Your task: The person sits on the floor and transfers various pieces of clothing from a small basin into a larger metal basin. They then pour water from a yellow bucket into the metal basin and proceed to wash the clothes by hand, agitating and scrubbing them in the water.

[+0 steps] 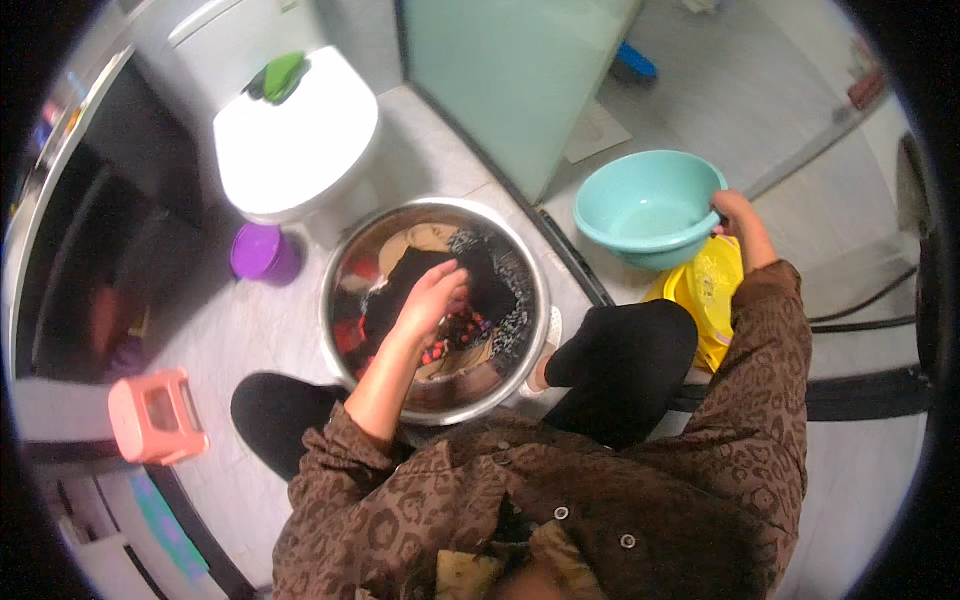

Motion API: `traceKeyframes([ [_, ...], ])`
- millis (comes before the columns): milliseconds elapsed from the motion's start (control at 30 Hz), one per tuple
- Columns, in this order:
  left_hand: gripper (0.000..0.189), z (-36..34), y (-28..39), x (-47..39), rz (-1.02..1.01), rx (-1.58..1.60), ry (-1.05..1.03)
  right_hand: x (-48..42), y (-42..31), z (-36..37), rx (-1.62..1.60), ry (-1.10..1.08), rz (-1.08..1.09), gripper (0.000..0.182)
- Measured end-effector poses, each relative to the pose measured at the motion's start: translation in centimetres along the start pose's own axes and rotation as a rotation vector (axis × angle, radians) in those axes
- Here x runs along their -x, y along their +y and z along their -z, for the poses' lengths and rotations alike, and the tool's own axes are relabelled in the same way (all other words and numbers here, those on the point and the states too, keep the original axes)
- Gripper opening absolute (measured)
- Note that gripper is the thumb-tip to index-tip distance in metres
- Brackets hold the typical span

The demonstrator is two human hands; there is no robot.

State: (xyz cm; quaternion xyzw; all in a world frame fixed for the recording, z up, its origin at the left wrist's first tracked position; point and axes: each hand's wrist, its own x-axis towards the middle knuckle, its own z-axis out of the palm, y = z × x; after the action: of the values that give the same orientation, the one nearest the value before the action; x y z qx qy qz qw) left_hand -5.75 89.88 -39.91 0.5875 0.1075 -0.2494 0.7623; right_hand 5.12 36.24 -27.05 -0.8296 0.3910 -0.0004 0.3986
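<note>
A wide stainless steel basin (534, 255) sits on the floor between my knees. Inside it are clothes (487, 289), among them black, beige, red and speckled pieces. My left hand (435, 296) hovers over the black cloth, fingers extended and holding nothing that I can see; whether it touches the cloth is unclear. Off to the right, my right hand (736, 214) grips the rim of a turquoise plastic basin (649, 199), which looks empty and slightly tilted. Below that basin, close by my right forearm, is a yellow plastic container (709, 289), partly hidden by my sleeve and knee.
A white toilet (300, 142) with a green cloth (285, 75) on its lid stands ahead on the left. Beside it is a purple bucket (262, 253). A pink stool (154, 416) is at left. A frosted glass panel (510, 82) rises ahead, above a dark floor strip (574, 255).
</note>
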Motion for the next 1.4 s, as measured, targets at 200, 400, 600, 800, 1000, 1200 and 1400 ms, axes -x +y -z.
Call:
traceKeyframes([
  [200,0.087,-1.3,2.6,3.4,0.141,-0.007,-0.082,8.1,-4.5,-3.9,0.126,-0.598,0.164,0.018],
  [400,0.051,2.0,5.1,8.2,-0.178,0.168,0.008,19.0,-11.9,-9.3,0.067,-0.746,0.483,0.031],
  [600,0.041,9.8,10.2,14.8,-0.427,0.273,0.388,26.6,-18.6,-16.4,-0.452,-0.923,0.709,0.047],
  [800,0.043,17.8,8.2,22.8,-0.835,0.481,0.817,31.7,-18.8,-25.8,-0.55,-1.011,0.969,0.049],
  [1000,0.054,27.0,-3.2,25.9,-0.765,0.624,1.366,33.5,-14.5,-33.4,-0.431,-1.185,0.761,0.039],
  [1200,0.055,31.4,-17.8,22.8,-0.522,1.036,1.575,33.4,-10.0,-39.8,-0.274,-1.294,0.557,0.033],
  [1400,0.061,32.5,-24.9,18.4,-0.413,1.377,1.548,31.6,-4.9,-42.9,-0.208,-1.326,0.366,0.031],
])
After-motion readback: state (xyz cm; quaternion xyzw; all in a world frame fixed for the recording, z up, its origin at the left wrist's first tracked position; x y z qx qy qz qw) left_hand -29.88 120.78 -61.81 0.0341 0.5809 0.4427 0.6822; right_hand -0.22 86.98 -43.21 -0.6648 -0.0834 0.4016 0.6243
